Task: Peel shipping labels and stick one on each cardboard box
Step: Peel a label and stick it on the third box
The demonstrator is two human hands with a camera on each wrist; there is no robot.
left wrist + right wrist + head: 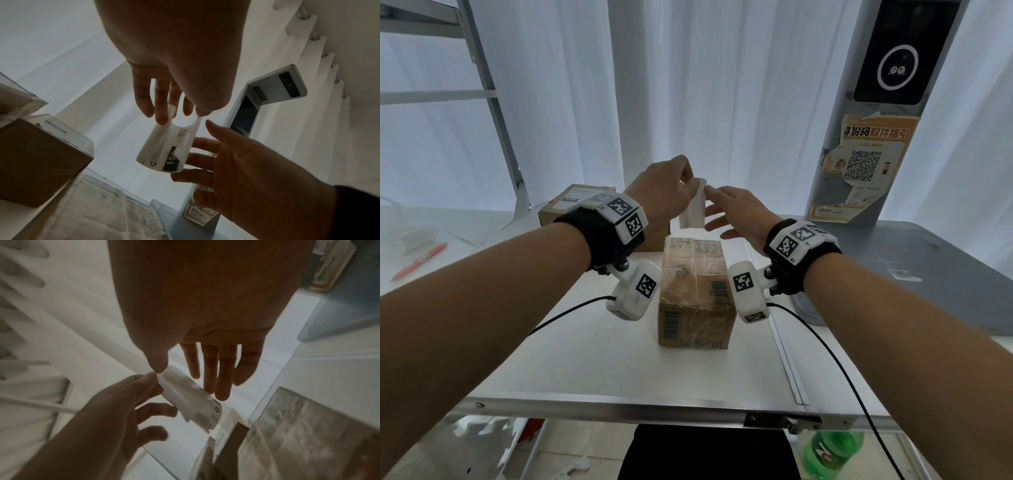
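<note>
My left hand pinches the top edge of a curled white shipping label in the air above the table. In the left wrist view the label hangs below that pinch, its black printed block showing. My right hand is beside it with straight fingers, and its thumb tip touches the label's top corner. A taped cardboard box with barcodes stands below the hands, bare of any white label on top. Behind my left wrist a second box carries a white label on its top.
A red pen and white paper scraps lie at the far left of the white table. At the right, a grey kiosk pillar stands on a grey surface. Under the table's front edge is a green bottle.
</note>
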